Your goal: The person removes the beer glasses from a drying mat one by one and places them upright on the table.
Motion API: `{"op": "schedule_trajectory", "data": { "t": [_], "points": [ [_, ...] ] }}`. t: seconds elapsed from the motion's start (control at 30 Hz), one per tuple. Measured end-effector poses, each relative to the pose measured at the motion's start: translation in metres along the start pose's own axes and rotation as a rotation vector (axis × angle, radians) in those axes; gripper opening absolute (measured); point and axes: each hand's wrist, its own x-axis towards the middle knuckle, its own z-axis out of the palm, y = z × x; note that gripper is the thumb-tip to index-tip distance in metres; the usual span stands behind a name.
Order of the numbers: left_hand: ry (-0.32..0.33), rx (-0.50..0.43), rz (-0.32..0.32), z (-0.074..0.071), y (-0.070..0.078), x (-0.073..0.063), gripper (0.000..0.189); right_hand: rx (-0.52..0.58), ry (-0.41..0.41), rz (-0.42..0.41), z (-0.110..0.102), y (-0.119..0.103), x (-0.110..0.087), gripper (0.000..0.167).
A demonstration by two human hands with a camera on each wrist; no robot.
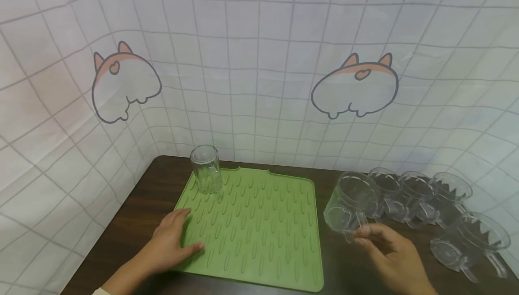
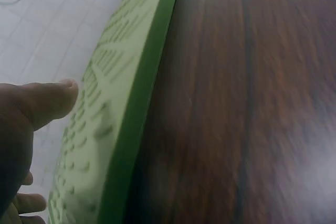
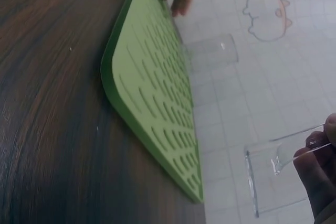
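My right hand point(image 1: 391, 256) pinches the handle of a clear mug point(image 1: 352, 196) just right of the green ridged mat point(image 1: 259, 227). The right wrist view shows fingers and thumb closed on that mug's handle, with the mug point(image 3: 249, 182) tipped sideways in that view. Over the mat's left edge is my left hand point(image 1: 172, 243), thumb spread and fingers extended, holding nothing. Whether it touches the mat is hard to tell. A clear drinking glass point(image 1: 207, 169) stands at the mat's back left corner.
Several more clear mugs stand on the dark wood table point(image 1: 138, 205) to the right, some in a row at the back and one mug point(image 1: 470, 241) nearer the front. Behind them hangs a white grid-patterned curtain point(image 1: 251, 70) with cartoon animal prints.
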Motion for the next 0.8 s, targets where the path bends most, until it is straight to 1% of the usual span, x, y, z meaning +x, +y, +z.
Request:
{"op": "schedule_trajectory", "data": {
  "t": [0.07, 0.2, 0.33, 0.5, 0.57, 0.73, 0.8],
  "points": [
    [-0.008, 0.018, -0.028, -0.001, -0.005, -0.005, 0.106, -0.022, 0.003, 0.016, -0.004, 0.000, -0.001, 0.037],
    [-0.062, 0.031, -0.073, -0.005, -0.013, -0.012, 0.119, -0.037, -0.009, 0.069, -0.013, -0.002, -0.004, 0.037],
    [-0.123, 0.034, -0.096, -0.008, -0.019, -0.017, 0.127, -0.048, -0.035, 0.115, -0.021, -0.004, -0.010, 0.036],
    [-0.149, 0.054, -0.111, -0.010, -0.026, -0.022, 0.132, -0.084, -0.053, 0.170, -0.029, -0.004, -0.013, 0.031],
    [-0.155, 0.063, -0.119, -0.010, -0.029, -0.024, 0.133, -0.092, -0.054, 0.173, -0.032, -0.003, -0.014, 0.031],
    [-0.173, 0.075, -0.133, -0.011, -0.032, -0.028, 0.135, -0.059, -0.044, 0.106, -0.037, 0.001, -0.015, 0.039],
    [-0.178, 0.078, -0.134, -0.011, -0.034, -0.029, 0.136, -0.056, -0.042, 0.092, -0.039, 0.002, -0.016, 0.041]
  ]
}}
